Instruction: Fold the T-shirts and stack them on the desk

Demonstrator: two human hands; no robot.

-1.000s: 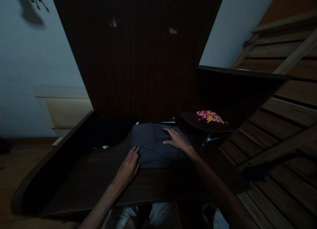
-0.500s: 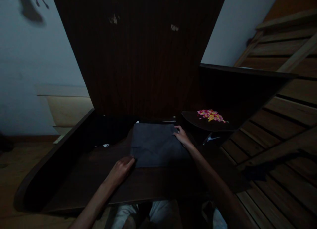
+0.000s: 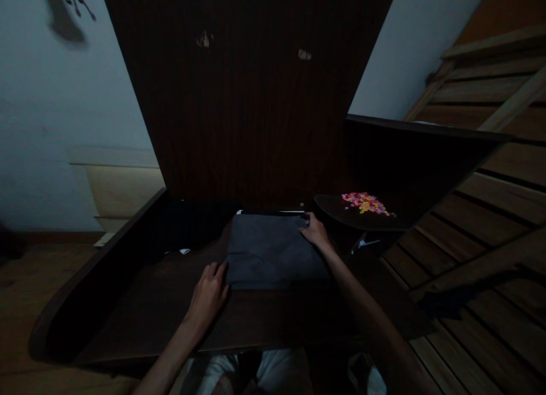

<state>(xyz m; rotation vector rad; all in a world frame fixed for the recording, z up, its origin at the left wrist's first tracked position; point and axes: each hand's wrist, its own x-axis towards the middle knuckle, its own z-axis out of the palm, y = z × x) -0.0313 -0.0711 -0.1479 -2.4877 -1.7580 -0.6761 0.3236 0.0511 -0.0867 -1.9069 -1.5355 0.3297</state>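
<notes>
A folded grey cloth (image 3: 268,250) lies flat on a dark wooden desk (image 3: 170,304), its surface slightly creased. My left hand (image 3: 209,292) rests by the cloth's left edge near the front corner, with fingers stretched forward and a little apart; the thumb sits close to the front corner. At the far right corner, my right hand (image 3: 315,231) has its thumb on top and its fingers curled around the edge. Dim light hides the exact grip. Behind the cloth, a thin white-edged item (image 3: 273,213) is mostly covered.
Pink, red and yellow small pieces (image 3: 365,202) lie heaped on a rounded corner shelf (image 3: 341,213) at the right. Dark fabric (image 3: 191,224) is at the back left. A raised side board (image 3: 98,270) borders the desk's left; wooden slats (image 3: 490,201) stand at the right.
My left hand has moved slightly forward along the cloth's left edge, its fingers straightening from a pinch at the corner. My right hand stays at the far right corner. The view has shifted slightly.
</notes>
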